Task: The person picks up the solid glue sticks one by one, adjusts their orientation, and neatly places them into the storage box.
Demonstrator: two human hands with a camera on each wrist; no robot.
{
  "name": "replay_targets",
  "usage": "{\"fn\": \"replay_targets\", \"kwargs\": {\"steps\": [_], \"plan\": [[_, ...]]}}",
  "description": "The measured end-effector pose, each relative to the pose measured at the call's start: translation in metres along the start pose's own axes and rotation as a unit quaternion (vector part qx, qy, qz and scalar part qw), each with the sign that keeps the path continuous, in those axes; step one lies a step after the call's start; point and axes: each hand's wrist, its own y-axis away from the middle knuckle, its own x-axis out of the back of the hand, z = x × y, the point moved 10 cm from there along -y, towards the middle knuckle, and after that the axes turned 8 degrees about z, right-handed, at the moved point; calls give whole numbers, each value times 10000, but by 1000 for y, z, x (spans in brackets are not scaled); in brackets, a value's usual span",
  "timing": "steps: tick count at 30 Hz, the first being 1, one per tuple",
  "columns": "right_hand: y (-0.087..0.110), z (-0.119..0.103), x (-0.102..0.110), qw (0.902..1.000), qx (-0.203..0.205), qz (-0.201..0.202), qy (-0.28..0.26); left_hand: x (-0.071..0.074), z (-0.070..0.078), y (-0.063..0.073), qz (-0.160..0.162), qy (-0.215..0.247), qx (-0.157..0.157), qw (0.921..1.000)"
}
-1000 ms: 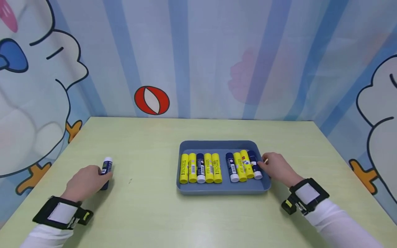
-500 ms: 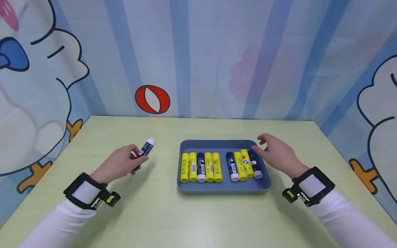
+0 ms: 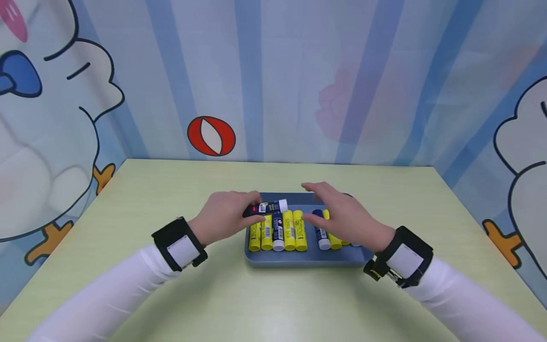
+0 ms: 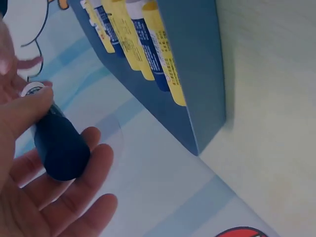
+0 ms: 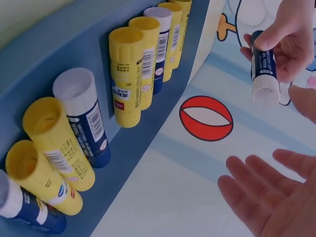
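Above the left part of a grey-blue tray (image 3: 307,261), my left hand (image 3: 224,216) pinches a dark blue glue stick (image 3: 270,207) with a white cap. The glue stick lies almost level, its cap toward the right. In the left wrist view its dark round base (image 4: 64,158) sits between thumb and fingers. My right hand (image 3: 348,216) hovers over the tray's right part, fingers spread, holding nothing. Below the hands lie two rows of glue sticks: a left group with yellow ones (image 3: 300,232) and a right group with a blue one (image 3: 321,232), partly hidden by the right hand.
The tray stands on a pale wooden table (image 3: 273,304). Behind it hangs a blue striped backdrop (image 3: 290,95) with a red and white ball (image 3: 211,136) printed on it. Both wrists wear black camera straps (image 3: 179,243).
My left hand has picked the blue glue stick up off the table at left and carried it right, over the tray. My right hand has left the tray's right edge and moved left.
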Motion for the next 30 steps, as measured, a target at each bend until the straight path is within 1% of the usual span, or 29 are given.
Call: {"fn": "replay_targets", "kwargs": {"steps": [2, 4, 6, 8, 10, 15, 19, 24, 27, 30], "plan": [[-1, -6, -4, 9998, 146, -112, -85, -1, 14, -2, 81, -105, -428, 9990], [-1, -10, -9, 9993, 264, -235, -121, -3, 26, -3, 155, -176, -750, 9969], [0, -13, -13, 9985, 431, -304, -127, -3, 34, -4, 205, -200, -956, 9950], [1, -15, -17, 9980, 542, -335, -55, -4, 39, -5, 209, -213, -1043, 9941], [1, -16, -20, 9975, 603, -355, -27, -5, 42, -5, 190, -216, -1074, 9938], [1, -18, -24, 9974, 594, -409, -35, -7, 46, -6, 130, -161, -1124, 9934], [1, -19, -23, 9969, 712, -319, -45, -8, 50, -7, 99, -190, -1165, 9930], [2, -20, -20, 9962, 840, -194, 92, -8, 52, -7, 125, -137, -1171, 9929], [4, -22, -20, 9953, 934, -143, 201, -10, 50, -7, 104, -102, -1084, 9940], [6, -20, -19, 9950, 946, -82, 322, -11, 40, -6, 114, -140, -771, 9969]]}}
